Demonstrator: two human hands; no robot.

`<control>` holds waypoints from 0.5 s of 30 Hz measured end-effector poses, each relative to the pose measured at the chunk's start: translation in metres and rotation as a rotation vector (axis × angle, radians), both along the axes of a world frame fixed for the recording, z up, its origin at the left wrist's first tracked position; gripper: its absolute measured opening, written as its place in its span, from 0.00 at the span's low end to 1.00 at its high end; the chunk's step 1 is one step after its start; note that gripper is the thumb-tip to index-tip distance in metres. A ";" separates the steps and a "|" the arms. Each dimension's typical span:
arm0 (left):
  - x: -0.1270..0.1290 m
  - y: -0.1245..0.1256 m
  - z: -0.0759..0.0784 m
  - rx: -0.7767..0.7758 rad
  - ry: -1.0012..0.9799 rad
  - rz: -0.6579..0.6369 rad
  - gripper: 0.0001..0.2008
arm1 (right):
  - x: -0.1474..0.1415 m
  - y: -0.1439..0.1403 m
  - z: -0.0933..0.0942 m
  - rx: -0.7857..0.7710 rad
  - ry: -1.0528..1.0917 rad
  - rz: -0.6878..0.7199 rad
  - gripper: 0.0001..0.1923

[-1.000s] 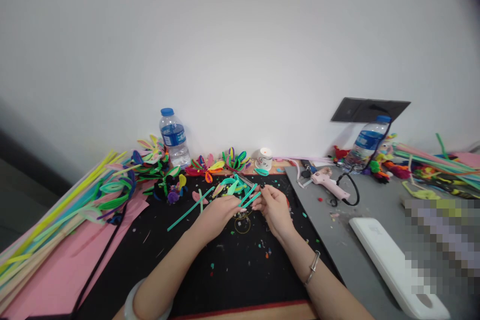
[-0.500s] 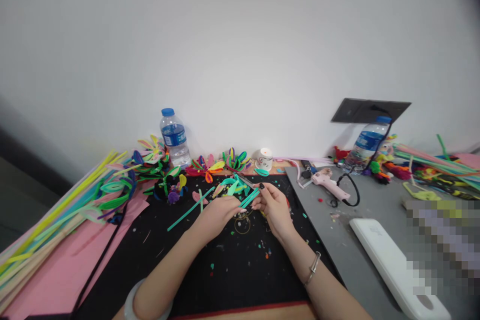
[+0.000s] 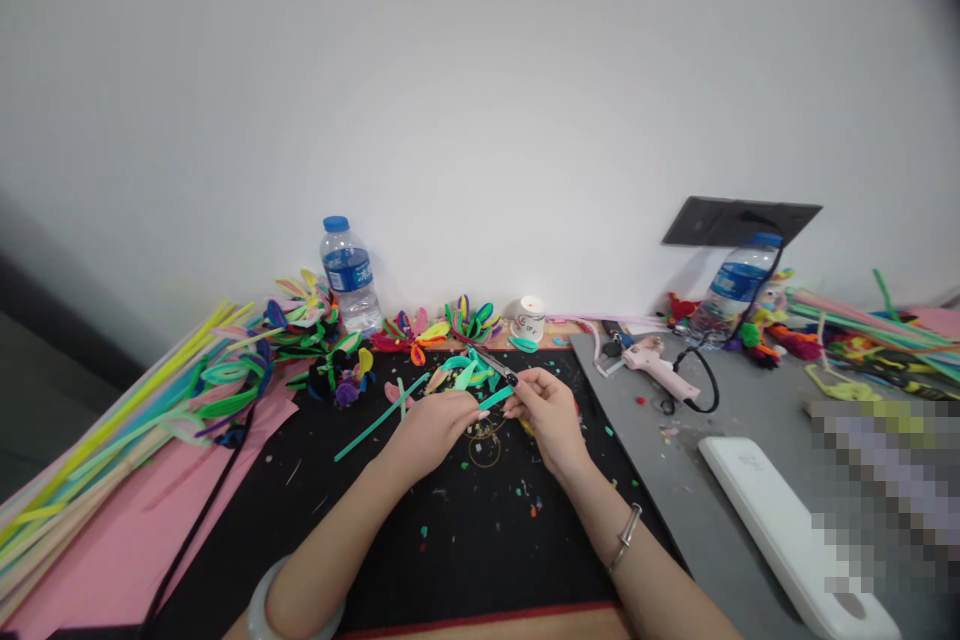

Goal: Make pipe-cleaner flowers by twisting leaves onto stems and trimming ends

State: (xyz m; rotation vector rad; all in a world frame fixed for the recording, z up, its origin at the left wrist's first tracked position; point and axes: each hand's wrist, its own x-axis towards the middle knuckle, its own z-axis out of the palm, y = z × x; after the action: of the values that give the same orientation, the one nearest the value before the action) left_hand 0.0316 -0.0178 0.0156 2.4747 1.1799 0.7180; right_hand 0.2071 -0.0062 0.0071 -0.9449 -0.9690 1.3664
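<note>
On the black mat covering the surface, both hands meet just in front of the pile of bent pipe cleaners. The left hand is closed in a pinch on one end of a short teal pipe cleaner, and the right hand pinches its other end with scissors at its fingers. The piece looks light, fuzzy and easily bent, so it is probably best gripped close to each end between fingertips.

Near mat: open, only scraps.
Far edge: bottle, flowers block.
Right: glue gun, cord.
</note>
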 end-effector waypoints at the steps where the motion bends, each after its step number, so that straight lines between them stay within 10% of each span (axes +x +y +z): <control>1: 0.000 0.000 0.001 0.007 -0.007 0.009 0.15 | 0.000 0.000 0.000 0.003 -0.014 -0.006 0.10; 15: -0.002 0.003 0.002 -0.010 -0.100 0.000 0.13 | 0.004 0.001 0.001 -0.022 0.054 -0.005 0.12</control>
State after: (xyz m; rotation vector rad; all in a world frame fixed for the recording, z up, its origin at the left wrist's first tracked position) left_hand 0.0297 -0.0150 0.0175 2.4004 1.1444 0.8242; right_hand 0.2109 -0.0052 0.0081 -0.9220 -0.9124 1.3939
